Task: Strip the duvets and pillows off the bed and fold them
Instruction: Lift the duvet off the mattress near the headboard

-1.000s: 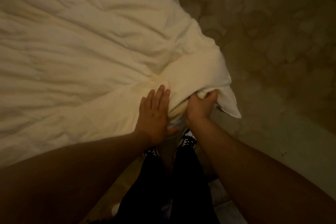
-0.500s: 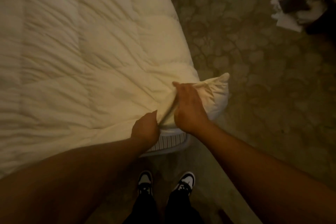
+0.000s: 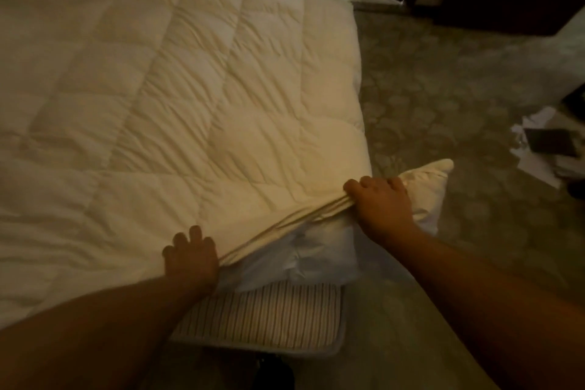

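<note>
— What's in the cover?

— A white duvet (image 3: pixel 202 79) fills the cream cover (image 3: pixel 278 225); it lies spread over the bed. At the near corner the cover is bunched, white filling showing beneath, above the striped mattress (image 3: pixel 262 313).

— And your hands?

— My left hand (image 3: pixel 190 260) pinches the cover's edge, fingers curled. My right hand (image 3: pixel 381 203) clamps the gathered folds beside the loose corner (image 3: pixel 427 180). Both forearms reach forward.

— Anything unclear?

— My thumbs are hidden under fabric. Papers (image 3: pixel 544 149) on the carpet (image 3: pixel 443 98) are too dim to read.
</note>
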`<action>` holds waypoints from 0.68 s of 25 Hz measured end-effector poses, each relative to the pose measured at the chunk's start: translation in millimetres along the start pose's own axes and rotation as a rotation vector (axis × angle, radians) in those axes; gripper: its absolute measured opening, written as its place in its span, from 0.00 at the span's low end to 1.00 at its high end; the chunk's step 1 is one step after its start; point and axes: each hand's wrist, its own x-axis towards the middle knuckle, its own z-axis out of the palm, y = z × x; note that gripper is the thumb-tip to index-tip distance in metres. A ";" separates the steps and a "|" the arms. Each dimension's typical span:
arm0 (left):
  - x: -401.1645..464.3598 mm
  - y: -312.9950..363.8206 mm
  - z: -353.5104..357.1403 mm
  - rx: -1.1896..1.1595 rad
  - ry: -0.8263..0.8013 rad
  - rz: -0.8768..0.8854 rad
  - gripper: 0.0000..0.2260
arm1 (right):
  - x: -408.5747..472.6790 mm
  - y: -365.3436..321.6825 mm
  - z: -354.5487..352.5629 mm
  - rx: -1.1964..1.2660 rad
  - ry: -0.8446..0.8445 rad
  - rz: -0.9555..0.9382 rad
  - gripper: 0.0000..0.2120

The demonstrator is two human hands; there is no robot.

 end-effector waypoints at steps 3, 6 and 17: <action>57.0 -21.0 -36.5 0.076 -0.232 0.062 0.12 | 31.6 20.6 0.1 -0.108 -0.040 0.020 0.11; 102.8 -10.9 -69.3 0.026 -0.403 0.059 0.17 | 56.1 28.1 6.3 -0.167 -0.087 0.078 0.09; 314.1 47.3 -190.3 -0.634 0.258 -0.221 0.18 | 256.7 106.5 35.8 0.610 -0.054 0.507 0.16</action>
